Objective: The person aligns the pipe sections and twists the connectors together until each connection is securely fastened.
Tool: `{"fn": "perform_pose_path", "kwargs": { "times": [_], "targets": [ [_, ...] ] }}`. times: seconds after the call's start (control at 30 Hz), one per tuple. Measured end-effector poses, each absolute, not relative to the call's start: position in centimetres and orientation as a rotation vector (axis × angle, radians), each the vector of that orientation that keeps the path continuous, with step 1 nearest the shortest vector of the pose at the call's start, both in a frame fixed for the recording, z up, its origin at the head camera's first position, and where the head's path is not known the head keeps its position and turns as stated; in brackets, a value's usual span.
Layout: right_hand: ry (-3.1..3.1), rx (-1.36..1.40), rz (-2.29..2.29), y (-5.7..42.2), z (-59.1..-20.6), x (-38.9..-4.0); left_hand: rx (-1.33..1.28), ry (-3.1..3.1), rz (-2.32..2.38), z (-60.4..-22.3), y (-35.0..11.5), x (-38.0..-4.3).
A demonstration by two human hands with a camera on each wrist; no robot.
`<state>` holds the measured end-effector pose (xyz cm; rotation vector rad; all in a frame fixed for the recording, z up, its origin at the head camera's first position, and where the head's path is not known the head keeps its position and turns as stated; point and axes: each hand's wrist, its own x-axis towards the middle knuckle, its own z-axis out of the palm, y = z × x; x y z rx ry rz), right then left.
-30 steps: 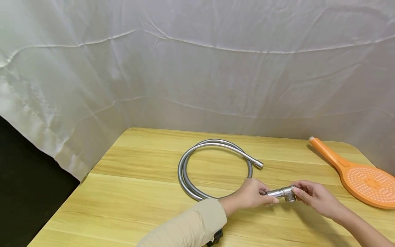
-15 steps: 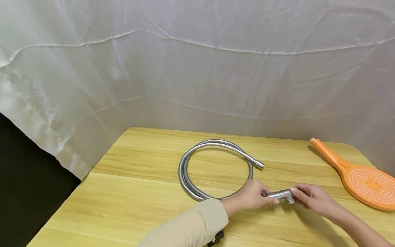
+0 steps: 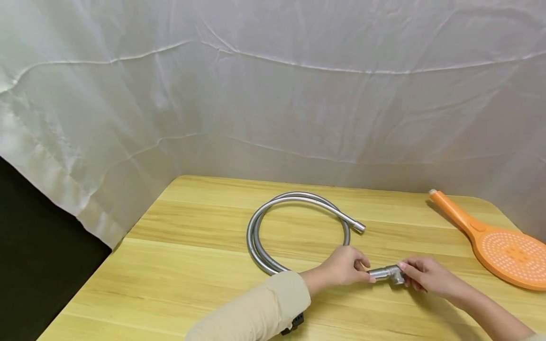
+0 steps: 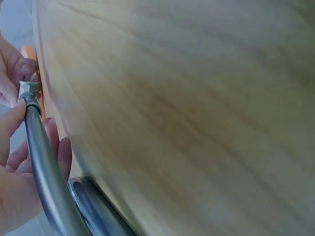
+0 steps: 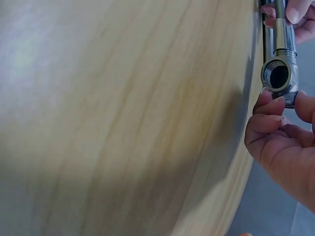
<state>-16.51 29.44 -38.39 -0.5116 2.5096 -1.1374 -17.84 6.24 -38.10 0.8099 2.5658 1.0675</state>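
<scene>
Left hand (image 3: pixel 343 266) pinches steel hose (image 3: pixel 251 240) at one end; right hand (image 3: pixel 428 275) pinches metal fitting (image 3: pixel 397 274) just beyond left fingertips. Fitting appears joined to hose, tightness unclear. Hose's free end (image 3: pixel 358 227), beyond left fingers, unconnected; orange shower head (image 3: pixel 512 255), past right fingers, unattached.

Pale creased fabric (image 3: pixel 298 104) behind | wood-grain tabletop (image 3: pixel 170 265) | dark patch (image 3: pixel 38 255) left

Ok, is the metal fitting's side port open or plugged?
Open. In the right wrist view, the side port of the metal fitting shows internal threads around a dark hollow, with nothing screwed in.
</scene>
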Motion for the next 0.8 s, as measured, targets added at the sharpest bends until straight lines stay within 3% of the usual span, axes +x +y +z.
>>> {"fn": "perform_pose_path", "kwargs": {
  "times": [0.53, 0.8],
  "targets": [
    [2.521, -0.292, -1.152, 28.7, -38.4, -16.4, 0.968, 2.674, 0.867, -38.1, 6.5, -17.9],
    [2.601, -0.325, -1.122, 28.3, -38.5, -16.4, 0.967, 2.676, 0.835, -38.3, 6.5, -18.0]
  ]
}}
